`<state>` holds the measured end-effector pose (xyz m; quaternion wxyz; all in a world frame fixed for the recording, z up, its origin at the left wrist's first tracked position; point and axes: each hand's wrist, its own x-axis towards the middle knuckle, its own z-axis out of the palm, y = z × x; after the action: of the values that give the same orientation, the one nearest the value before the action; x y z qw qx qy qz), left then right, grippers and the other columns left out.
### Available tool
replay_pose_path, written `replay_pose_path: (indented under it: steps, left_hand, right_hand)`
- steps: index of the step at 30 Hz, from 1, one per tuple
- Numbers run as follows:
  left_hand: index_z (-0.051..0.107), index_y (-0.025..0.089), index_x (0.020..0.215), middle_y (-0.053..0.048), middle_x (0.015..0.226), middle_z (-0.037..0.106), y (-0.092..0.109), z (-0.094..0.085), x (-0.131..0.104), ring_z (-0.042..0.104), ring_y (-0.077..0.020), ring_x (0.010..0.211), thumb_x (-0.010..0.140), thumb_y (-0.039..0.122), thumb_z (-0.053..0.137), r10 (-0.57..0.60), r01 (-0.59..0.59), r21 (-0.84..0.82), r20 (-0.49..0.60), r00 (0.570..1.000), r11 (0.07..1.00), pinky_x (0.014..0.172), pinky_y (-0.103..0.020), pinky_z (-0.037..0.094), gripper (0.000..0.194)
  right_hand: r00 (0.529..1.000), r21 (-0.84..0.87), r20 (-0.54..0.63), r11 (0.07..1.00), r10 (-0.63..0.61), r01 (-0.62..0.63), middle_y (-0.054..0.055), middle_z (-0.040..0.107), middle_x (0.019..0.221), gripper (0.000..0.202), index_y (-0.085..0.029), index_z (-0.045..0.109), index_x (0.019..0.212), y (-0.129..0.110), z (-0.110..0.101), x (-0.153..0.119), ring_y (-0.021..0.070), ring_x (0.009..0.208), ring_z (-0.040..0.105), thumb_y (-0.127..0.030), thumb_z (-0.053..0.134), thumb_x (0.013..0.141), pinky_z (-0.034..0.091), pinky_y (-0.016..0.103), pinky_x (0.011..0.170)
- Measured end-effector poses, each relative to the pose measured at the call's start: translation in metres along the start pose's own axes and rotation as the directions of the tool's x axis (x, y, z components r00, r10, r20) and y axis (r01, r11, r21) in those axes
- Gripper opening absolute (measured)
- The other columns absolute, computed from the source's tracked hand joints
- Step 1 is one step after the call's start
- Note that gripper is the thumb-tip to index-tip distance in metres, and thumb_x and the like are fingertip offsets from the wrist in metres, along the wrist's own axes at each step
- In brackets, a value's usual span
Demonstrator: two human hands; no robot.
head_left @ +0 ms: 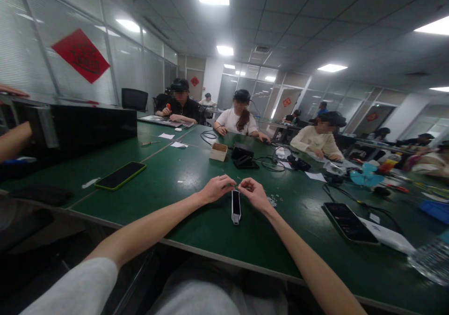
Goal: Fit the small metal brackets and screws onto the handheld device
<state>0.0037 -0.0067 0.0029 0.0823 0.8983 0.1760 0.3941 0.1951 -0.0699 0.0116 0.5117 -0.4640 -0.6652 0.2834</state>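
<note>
A slim white-edged device with a dark face (236, 207) lies on the green table (199, 226), its long side pointing toward me. At its far end my left hand (218, 188) reaches in from the left, thumb and fingers pinched together. My right hand (254, 193) meets it from the right, its fingertips also pinched close to the same end. Whatever sits between the fingertips is too small to make out. Just right of my right hand lie several small shiny loose pieces (274, 200), partly hidden by that hand.
A phone in a green case (121, 175) lies to the left, another phone (349, 222) to the right by a clear plastic bottle (431, 261). Ahead stand a small open box (218, 151) and a black device (242, 155) with cables. Several people sit around the table.
</note>
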Motion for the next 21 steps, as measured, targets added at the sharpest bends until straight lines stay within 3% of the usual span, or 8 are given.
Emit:
replay_pose_path:
  steps: [10,21]
  left_hand:
    - [0.066,0.018,0.099,-0.005,0.096,0.063,0.0028,0.0045,-0.0007,0.060,-0.0118,0.084,0.093,0.031,0.049,0.092,-0.092,-0.002,-0.024,0.996,0.996,0.078,-0.022,0.048,0.022]
    - [0.064,0.018,0.102,-0.005,0.096,0.064,0.0024,0.0051,-0.0017,0.061,-0.0126,0.087,0.092,0.030,0.051,0.053,-0.053,-0.001,-0.007,0.999,0.999,0.081,-0.024,0.049,0.020]
  right_hand:
    - [0.999,0.066,0.041,0.998,0.017,-0.020,0.000,0.056,0.077,0.033,-0.018,0.057,0.078,0.0038,0.0051,-0.0005,0.0140,0.073,0.054,-0.046,0.072,0.068,0.046,0.027,0.068]
    - [0.995,0.178,0.056,0.980,0.079,-0.088,-0.001,0.057,0.076,0.036,-0.019,0.056,0.076,0.0028,0.0037,0.0003,0.0146,0.072,0.054,-0.046,0.076,0.063,0.046,0.028,0.070]
